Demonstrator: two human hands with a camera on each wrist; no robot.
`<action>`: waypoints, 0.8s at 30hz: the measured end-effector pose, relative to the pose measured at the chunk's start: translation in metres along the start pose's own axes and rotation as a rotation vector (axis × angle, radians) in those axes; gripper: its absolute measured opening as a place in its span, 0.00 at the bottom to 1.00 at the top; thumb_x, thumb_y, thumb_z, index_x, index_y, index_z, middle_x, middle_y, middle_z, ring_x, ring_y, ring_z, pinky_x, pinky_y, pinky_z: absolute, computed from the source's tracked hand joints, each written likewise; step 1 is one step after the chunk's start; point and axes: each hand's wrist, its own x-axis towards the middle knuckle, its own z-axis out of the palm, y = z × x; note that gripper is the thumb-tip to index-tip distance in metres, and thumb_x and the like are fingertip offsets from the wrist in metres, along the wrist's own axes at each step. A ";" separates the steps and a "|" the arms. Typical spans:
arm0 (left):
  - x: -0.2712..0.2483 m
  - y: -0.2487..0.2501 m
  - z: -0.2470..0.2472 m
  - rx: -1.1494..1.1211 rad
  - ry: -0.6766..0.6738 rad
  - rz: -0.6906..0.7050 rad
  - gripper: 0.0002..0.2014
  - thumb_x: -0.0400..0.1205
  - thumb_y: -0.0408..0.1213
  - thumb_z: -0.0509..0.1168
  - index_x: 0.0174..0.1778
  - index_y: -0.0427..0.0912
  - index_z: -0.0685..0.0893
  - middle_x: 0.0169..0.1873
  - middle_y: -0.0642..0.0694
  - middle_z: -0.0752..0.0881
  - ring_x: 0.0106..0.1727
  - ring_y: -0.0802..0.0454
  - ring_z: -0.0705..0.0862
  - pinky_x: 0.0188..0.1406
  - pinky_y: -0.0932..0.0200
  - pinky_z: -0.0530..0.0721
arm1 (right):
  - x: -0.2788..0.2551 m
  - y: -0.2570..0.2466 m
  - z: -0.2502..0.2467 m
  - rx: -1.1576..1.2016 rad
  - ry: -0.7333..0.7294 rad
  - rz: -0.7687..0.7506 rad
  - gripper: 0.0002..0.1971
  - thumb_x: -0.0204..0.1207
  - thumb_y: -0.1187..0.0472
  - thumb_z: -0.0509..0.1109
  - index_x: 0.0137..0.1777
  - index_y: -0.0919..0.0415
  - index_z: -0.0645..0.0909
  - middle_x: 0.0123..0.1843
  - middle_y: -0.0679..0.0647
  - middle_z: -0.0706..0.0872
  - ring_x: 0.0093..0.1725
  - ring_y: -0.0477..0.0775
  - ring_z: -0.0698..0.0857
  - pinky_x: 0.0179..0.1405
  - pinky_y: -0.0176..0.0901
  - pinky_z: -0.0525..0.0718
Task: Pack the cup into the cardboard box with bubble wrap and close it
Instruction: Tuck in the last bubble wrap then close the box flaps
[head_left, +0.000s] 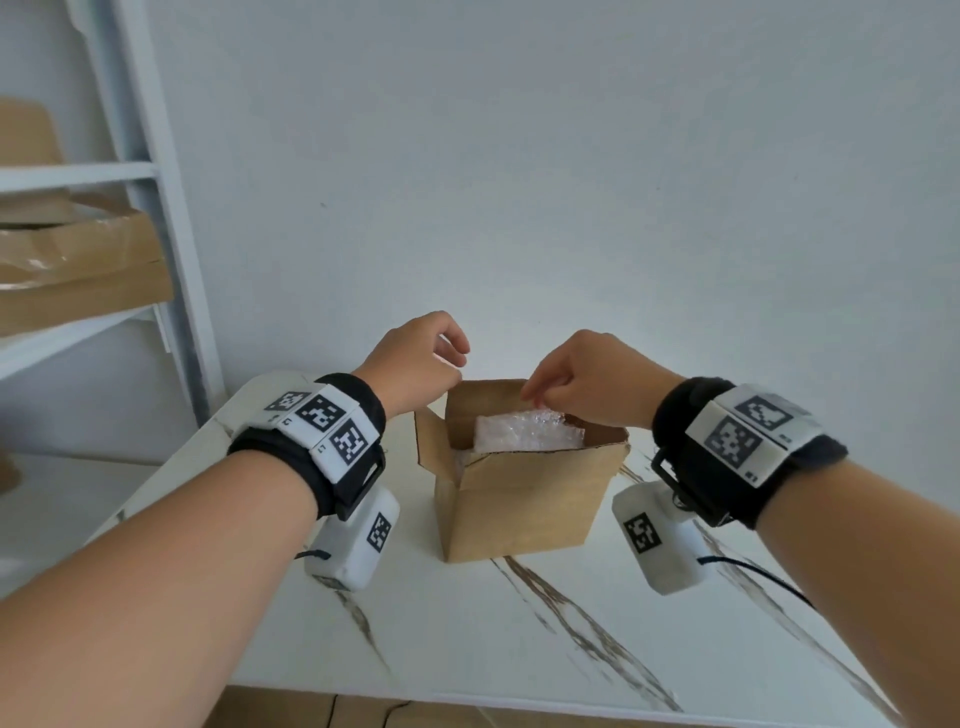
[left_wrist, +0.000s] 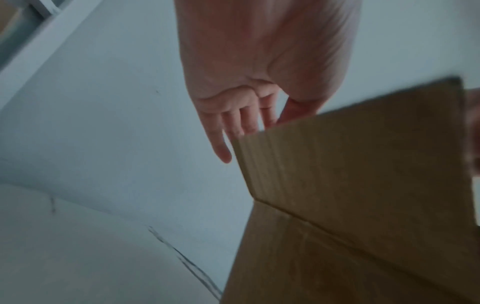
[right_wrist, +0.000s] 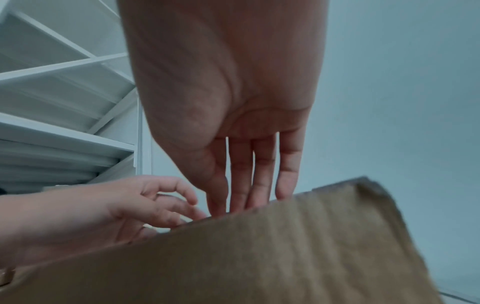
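Observation:
A brown cardboard box stands on the white marble table with its top flaps up. Bubble wrap fills the opening; no cup shows, so whatever lies under the wrap is hidden. My right hand reaches down over the box's far side, its straight fingers dipping behind the flap onto the wrap. Above the box's far left corner hovers my left hand, its fingers loosely curled and holding nothing. In the left wrist view the left hand's fingers hang just behind the box's left flap.
White shelving stands at the left with cardboard boxes on it. A plain wall runs close behind the box. The table's front edge is near me, with bare marble between it and the box.

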 end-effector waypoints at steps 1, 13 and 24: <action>-0.003 0.001 -0.006 0.036 0.057 -0.033 0.09 0.78 0.30 0.61 0.48 0.50 0.80 0.50 0.51 0.86 0.51 0.50 0.86 0.42 0.55 0.85 | -0.001 0.002 -0.002 0.002 0.011 0.016 0.11 0.74 0.64 0.68 0.47 0.52 0.92 0.43 0.43 0.90 0.33 0.37 0.80 0.34 0.26 0.73; -0.032 0.013 -0.016 -0.387 -0.013 -0.274 0.04 0.80 0.24 0.63 0.41 0.34 0.81 0.31 0.39 0.81 0.27 0.48 0.83 0.37 0.54 0.91 | -0.004 0.003 0.022 -0.038 -0.166 0.053 0.15 0.79 0.61 0.65 0.63 0.50 0.86 0.64 0.45 0.84 0.64 0.48 0.81 0.62 0.35 0.73; -0.031 0.000 0.007 -0.261 -0.210 -0.097 0.13 0.71 0.22 0.74 0.46 0.42 0.88 0.47 0.44 0.89 0.48 0.51 0.88 0.50 0.61 0.87 | -0.008 0.007 0.027 -0.092 -0.295 0.066 0.25 0.75 0.47 0.69 0.74 0.44 0.75 0.69 0.44 0.81 0.67 0.46 0.80 0.71 0.43 0.74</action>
